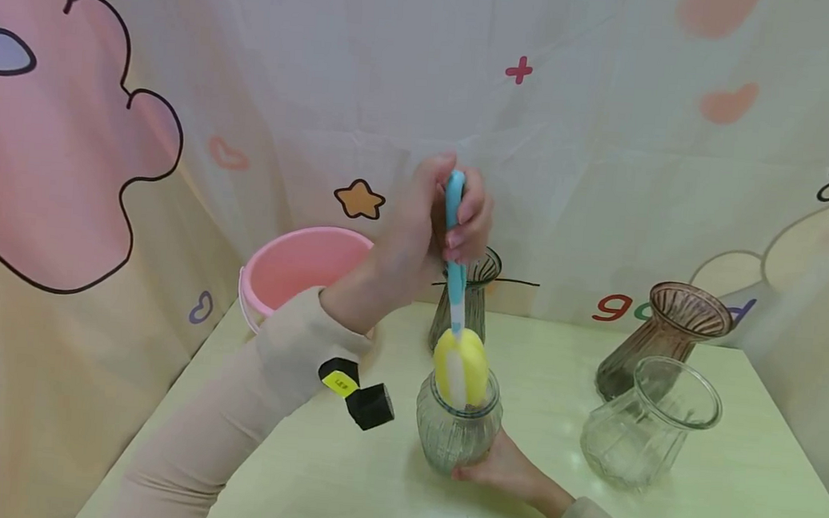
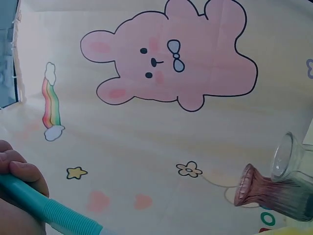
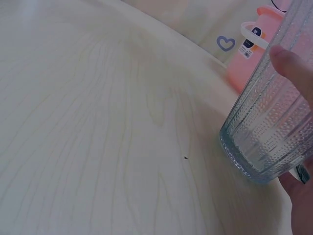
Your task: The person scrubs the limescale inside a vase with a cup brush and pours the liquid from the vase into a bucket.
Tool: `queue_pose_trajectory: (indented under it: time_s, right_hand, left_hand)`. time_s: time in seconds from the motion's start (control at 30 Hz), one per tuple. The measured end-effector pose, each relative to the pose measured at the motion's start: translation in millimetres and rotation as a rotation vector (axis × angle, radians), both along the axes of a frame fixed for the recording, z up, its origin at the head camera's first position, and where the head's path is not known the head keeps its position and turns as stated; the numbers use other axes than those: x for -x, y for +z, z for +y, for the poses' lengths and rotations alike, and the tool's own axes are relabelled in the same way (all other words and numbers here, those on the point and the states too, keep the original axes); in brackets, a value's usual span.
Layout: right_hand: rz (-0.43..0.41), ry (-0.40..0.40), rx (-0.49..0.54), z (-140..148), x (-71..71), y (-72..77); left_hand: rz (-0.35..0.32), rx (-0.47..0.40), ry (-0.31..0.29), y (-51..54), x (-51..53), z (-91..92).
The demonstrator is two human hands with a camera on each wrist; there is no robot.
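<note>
My left hand grips the teal handle of a sponge bottle brush above the table. The brush's yellow sponge head is partly inside the mouth of a ribbed clear glass jar. Low around that jar, my right hand holds it from the right side. In the left wrist view, fingers wrap round the teal handle. The right wrist view has the jar tilted, with a finger against its glass; the rest of the hand is partly out of frame.
A pink bucket stands at the back left, partly behind my left arm. Behind the jar is a dark glass vase. To the right, a brownish vase stands behind a clear glass vase. A printed curtain hangs behind the table.
</note>
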State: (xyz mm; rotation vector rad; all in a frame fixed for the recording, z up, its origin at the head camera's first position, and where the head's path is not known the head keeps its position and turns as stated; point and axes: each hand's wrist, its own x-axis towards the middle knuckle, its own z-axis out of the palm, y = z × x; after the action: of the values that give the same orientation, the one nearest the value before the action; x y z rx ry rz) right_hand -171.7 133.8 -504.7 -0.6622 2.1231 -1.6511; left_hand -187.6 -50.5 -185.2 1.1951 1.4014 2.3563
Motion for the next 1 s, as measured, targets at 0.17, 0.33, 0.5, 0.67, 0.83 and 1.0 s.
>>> queue_pose_trajectory:
  time_s: [0.17, 0.33, 0.5, 0.67, 0.83, 1.0]
  right_hand:
    - [0.052, -0.003, 0.009, -1, 0.3, -2.7]
    - [0.111, 0.015, 0.022, -1, 0.6, -3.1]
    - [0.144, 0.010, 0.008, -1, 0.7, -4.7]
    - [0.140, 0.007, 0.010, -1, 1.5, -7.0]
    - [0.104, 0.031, 0.063, -1, 2.2, -7.6]
    - [0.100, 0.028, 0.073, -1, 1.4, -6.6]
  left_hand:
    - [0.037, -0.038, 0.041, 22.0, -4.2, -12.7]
    - [0.060, -0.036, 0.100, 32.2, -3.9, -22.8]
    - [0.033, 0.026, 0.157, 23.7, 5.6, -31.1]
    - [-0.075, 0.144, 0.225, -3.2, 25.1, -37.0]
    - [-0.229, 0.333, 0.347, -48.7, 45.9, -37.0]
    - [-0.374, 0.472, 0.457, -96.8, 61.7, -33.8]
